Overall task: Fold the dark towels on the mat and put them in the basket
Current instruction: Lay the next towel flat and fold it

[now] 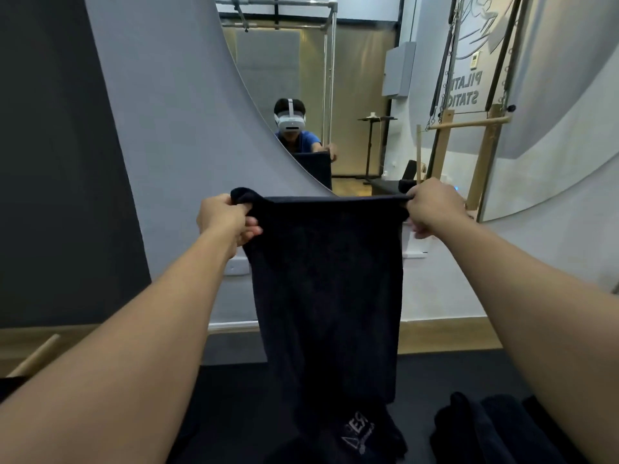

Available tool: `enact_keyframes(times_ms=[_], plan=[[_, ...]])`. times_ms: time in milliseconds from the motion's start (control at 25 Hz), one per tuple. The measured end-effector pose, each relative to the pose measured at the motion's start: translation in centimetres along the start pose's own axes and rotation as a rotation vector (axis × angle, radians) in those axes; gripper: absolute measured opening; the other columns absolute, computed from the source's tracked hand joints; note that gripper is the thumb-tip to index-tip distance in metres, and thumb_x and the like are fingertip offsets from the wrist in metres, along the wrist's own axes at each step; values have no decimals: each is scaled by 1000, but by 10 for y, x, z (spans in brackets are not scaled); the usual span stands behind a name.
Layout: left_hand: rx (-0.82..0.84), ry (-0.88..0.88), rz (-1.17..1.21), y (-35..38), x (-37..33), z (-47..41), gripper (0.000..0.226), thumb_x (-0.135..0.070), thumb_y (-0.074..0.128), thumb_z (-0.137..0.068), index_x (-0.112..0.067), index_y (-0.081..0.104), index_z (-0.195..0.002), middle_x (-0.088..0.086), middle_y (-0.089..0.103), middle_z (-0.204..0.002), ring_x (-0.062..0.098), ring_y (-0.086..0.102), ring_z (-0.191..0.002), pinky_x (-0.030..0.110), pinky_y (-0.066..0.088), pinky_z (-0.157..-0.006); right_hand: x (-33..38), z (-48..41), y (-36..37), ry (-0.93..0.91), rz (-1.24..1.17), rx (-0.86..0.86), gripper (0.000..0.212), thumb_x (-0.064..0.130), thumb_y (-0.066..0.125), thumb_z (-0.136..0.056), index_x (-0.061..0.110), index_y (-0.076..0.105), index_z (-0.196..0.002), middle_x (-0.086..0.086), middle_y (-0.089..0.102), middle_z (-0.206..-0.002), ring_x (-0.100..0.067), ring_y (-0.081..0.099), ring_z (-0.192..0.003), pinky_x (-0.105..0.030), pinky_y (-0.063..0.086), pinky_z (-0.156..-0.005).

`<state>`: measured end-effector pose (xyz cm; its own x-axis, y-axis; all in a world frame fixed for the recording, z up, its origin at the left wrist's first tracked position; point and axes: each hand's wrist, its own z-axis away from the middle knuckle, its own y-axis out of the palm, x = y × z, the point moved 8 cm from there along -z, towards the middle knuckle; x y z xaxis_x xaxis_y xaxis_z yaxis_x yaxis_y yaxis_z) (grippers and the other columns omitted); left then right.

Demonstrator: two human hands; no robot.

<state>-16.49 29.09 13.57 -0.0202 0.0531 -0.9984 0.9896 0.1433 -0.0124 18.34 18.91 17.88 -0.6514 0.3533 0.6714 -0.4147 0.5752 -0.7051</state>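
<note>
A dark navy terry towel [326, 289] is being held up at arm's length, hanging straight down over a dark floor mat [234, 396]. Its top left corner is being pinched by the left hand [227, 219], fingers curled round the bunched cloth; its top right corner is being gripped by the right hand [432, 207]. Its lower end is being draped onto a crumpled dark towel with a pale printed logo [360, 433]. More dark towels [485, 426] are lying on the mat at the right

Dark mat [234, 396] on wooden floor [452, 343], crumpled dark towels [485, 430] heaped near right.
</note>
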Motion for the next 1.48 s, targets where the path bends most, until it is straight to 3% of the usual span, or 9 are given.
enact_keyframes(times_ms=[120, 240, 440, 560, 720, 960, 1120, 1280, 1480], plan=[[63, 118, 249, 18, -43, -13, 9, -12, 50, -102, -15, 55, -109, 17, 67, -95, 27, 70, -81, 35, 60, -64, 25, -11, 2, 112, -839, 98, 27, 0, 34, -103, 14, 57, -101, -22, 66, -106, -30, 69, -72, -34, 60, -51], [60, 280, 382, 9, -104, -16, 4, -16, 53, -101, -16, 55, -98, 15, 66, -114, 26, 69, -102, 40, 60, -83, 65, -16, -27, -5, -1165, 37, 38, -4, 31, -101, 19, 61, -96, -13, 65, -111, -29, 69, -92, -37, 62, -70], [-19, 479, 567, -26, -158, 14, 14, -21, 54, -101, -14, 56, -89, 10, 72, -104, 20, 73, -94, 35, 61, -79, 102, 12, -71, -242, -1329, -47, 33, 0, 38, -99, 21, 64, -102, -9, 69, -112, -25, 68, -103, -41, 61, -79], [-127, 583, 576, -49, -156, 45, 23, -24, 60, -97, -20, 59, -74, 3, 71, -81, 19, 71, -73, 29, 57, -66, 100, 40, -83, -348, -1342, -100, 25, 5, 44, -98, 19, 64, -102, -10, 70, -110, -25, 68, -104, -44, 60, -82], [-264, 667, 494, -86, -126, 88, 50, -20, 67, -85, -28, 38, -45, -13, 35, -51, 9, 31, -54, 27, 24, -52, 70, 77, -78, -389, -1176, -241, 15, 12, 54, -94, 19, 67, -92, -1, 69, -88, -19, 65, -82, -36, 58, -75], [-310, 510, 382, -105, -21, 120, 45, -21, 65, -91, -20, 36, -56, -13, 31, -54, 1, 29, -50, 19, 26, -50, -2, 114, -34, -299, -1039, -251, 13, 29, 66, -81, 17, 66, -76, 0, 61, -74, -13, 55, -73, -34, 47, -68], [-182, 171, 325, -96, 92, 121, 49, -25, 70, -87, -23, 45, -46, -10, 47, -54, 8, 47, -58, 24, 41, -59, -75, 147, 36, -170, -916, -104, 20, 28, 63, -93, 17, 65, -75, 1, 64, -75, -13, 59, -75, -35, 48, -67], [-39, -239, 135, -78, 250, 127, 16, -20, 72, -87, -20, 67, -72, 5, 71, -86, 22, 66, -80, 36, 55, -79, -188, 187, 134, 44, -773, 17, 20, 25, 62, -95, 17, 69, -77, 2, 69, -76, -15, 64, -75, -36, 51, -68], [58, -482, -81, -79, 368, 120, 7, -21, 71, -89, -21, 65, -87, 8, 69, -101, 27, 65, -94, 39, 53, -84, -286, 201, 217, 211, -575, 171, 33, 30, 62, -95, 7, 65, -71, -9, 64, -71, -20, 60, -71, -37, 48, -65]])
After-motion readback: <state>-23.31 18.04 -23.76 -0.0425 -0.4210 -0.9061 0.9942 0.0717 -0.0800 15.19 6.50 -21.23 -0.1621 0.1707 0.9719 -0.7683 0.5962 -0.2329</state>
